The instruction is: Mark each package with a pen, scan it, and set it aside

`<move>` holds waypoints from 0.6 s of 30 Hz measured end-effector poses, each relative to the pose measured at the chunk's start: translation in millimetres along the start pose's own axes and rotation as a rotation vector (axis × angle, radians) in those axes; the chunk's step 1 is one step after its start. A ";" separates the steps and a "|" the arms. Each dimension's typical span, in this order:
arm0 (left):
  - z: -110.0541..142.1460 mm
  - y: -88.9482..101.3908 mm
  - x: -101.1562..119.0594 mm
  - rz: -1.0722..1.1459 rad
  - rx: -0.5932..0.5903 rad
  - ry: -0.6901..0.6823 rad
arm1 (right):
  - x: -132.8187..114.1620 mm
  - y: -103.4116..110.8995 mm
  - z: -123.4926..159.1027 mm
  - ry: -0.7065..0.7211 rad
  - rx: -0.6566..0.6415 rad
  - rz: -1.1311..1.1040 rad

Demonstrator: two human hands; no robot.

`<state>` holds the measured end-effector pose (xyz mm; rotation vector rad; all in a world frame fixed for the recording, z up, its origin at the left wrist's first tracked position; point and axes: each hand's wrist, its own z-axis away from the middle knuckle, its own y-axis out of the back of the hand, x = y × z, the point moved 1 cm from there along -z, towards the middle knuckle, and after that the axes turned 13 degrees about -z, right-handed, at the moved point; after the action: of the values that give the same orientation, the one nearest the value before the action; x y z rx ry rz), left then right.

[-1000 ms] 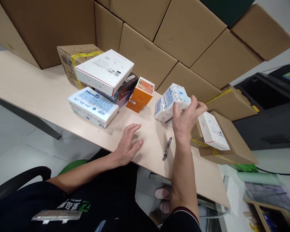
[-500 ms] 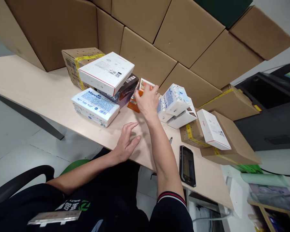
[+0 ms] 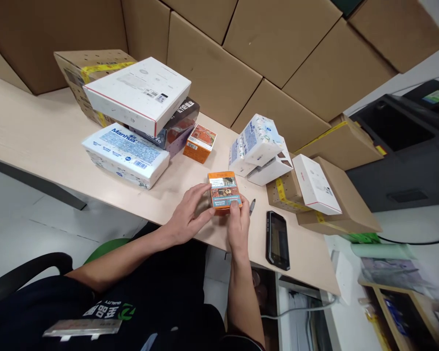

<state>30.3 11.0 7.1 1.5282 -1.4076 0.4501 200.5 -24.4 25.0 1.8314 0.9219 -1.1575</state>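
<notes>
A small orange box [image 3: 225, 190] with printed panels is held just above the front part of the table. My right hand [image 3: 238, 226] grips its near right corner, thumb on the top face. At the box's left side, my left hand [image 3: 186, 214] touches the edge with its fingertips, the thumb close to the near corner. Another orange box [image 3: 200, 143] stands farther back, beside a dark box [image 3: 179, 124]. A pen [image 3: 252, 206] lies just right of my right hand.
Left stand a white flat box [image 3: 139, 95], a Manhua tissue pack [image 3: 126, 153] and a taped carton [image 3: 76, 92]. More tissue packs [image 3: 256, 141], a white box [image 3: 316, 185] and a phone-like handheld [image 3: 278, 240] are right. Large cartons [image 3: 212, 68] wall the back.
My right hand has drawn one orange box from beside the dark box towards me. My left hand has come to its left edge. The view has shifted slightly.
</notes>
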 end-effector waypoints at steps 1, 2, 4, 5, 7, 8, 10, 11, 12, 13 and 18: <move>-0.6 -0.4 0.7 0.004 -0.013 -0.014 | 1.8 -1.5 5.7 -0.037 -0.004 -0.011; -0.8 -0.8 1.2 0.006 -0.016 -0.019 | 2.9 -2.8 10.2 -0.069 -0.009 -0.026; -0.8 -1.5 1.4 0.000 -0.008 -0.010 | 3.3 -4.9 16.2 -0.106 -0.004 -0.051; -0.6 -1.6 1.4 -0.005 -0.005 -0.002 | 3.2 -5.9 18.1 -0.114 0.004 -0.069; -0.1 -1.7 1.4 -0.005 -0.013 0.015 | 2.8 -7.9 20.2 -0.118 0.018 -0.124; 0.0 -1.4 1.4 0.000 -0.015 0.020 | 2.8 -8.8 20.6 -0.111 0.030 -0.151; 0.3 -0.6 1.8 0.001 -0.014 -0.006 | 3.2 -9.8 20.9 -0.085 0.074 -0.186; 0.4 -0.2 2.4 -0.014 -0.010 -0.040 | 3.9 -9.8 20.9 -0.075 0.098 -0.196; 0.6 0.3 3.1 -0.040 -0.001 -0.081 | 4.9 -9.5 20.8 -0.073 0.117 -0.200; 0.9 0.6 3.8 -0.071 0.011 -0.119 | 6.2 -8.9 20.9 -0.077 0.127 -0.199; 2.2 -0.8 4.9 -0.122 0.009 -0.097 | 11.5 -3.8 21.6 0.044 0.157 -0.065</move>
<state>31.6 6.3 9.7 1.6514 -1.3782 0.3124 192.8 -39.7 7.2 1.9720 0.9441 -1.2648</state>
